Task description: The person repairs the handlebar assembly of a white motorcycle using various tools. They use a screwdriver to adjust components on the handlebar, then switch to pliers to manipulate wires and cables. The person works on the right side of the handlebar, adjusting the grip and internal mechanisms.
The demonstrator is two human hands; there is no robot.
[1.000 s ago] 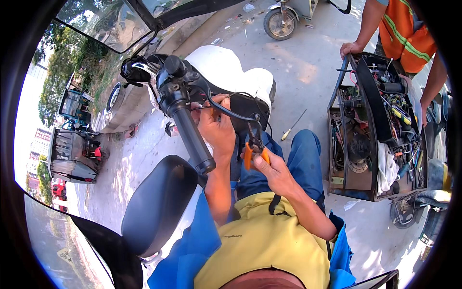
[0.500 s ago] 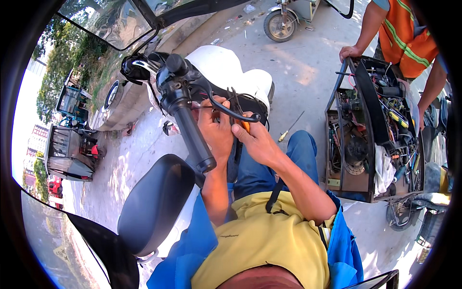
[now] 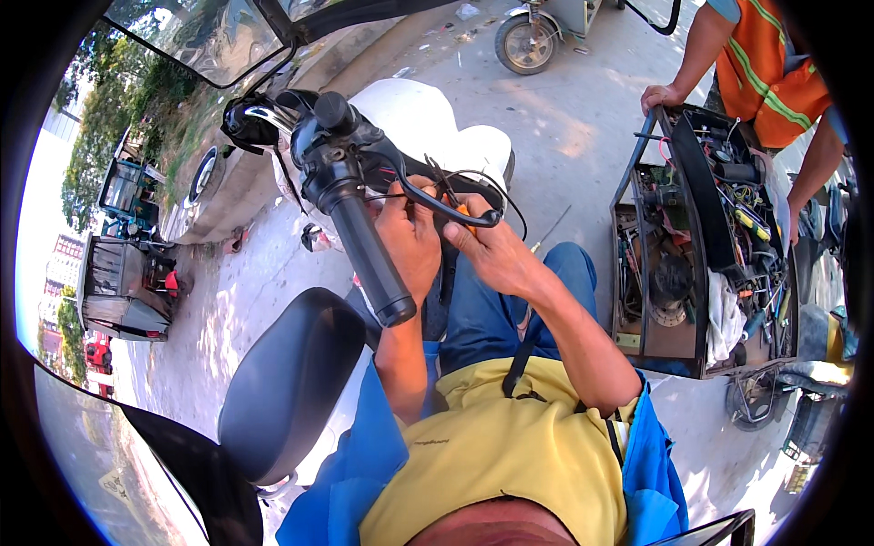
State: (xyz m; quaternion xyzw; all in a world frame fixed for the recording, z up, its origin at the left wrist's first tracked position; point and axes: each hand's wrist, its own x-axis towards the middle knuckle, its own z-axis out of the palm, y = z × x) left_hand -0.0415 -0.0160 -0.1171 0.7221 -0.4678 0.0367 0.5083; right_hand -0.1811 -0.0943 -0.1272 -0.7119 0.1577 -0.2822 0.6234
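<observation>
Behind the black handlebar grip (image 3: 366, 252) and the curved brake lever (image 3: 424, 200), both my hands are close together. My right hand (image 3: 496, 250) is closed around pliers with orange handles (image 3: 463, 219), their dark jaws pointing up past the lever. Beside it, my left hand (image 3: 410, 250) is pinched on a thin black wire, its fingertips partly covered by the lever. A black wire (image 3: 517, 211) loops out to the right of the pliers.
A white scooter front (image 3: 410, 114) lies ahead, a black seat (image 3: 289, 387) at left. On the right, a person in an orange vest (image 3: 769, 73) rests a hand on an open metal tool box (image 3: 706, 300). A screwdriver (image 3: 537, 244) shows near my knee. A three-wheeler (image 3: 528, 44) stands beyond.
The pliers have tilted slightly to the left and their jaws sit lower behind the lever. My right hand has shifted a little; the wire loop on the right stands out farther.
</observation>
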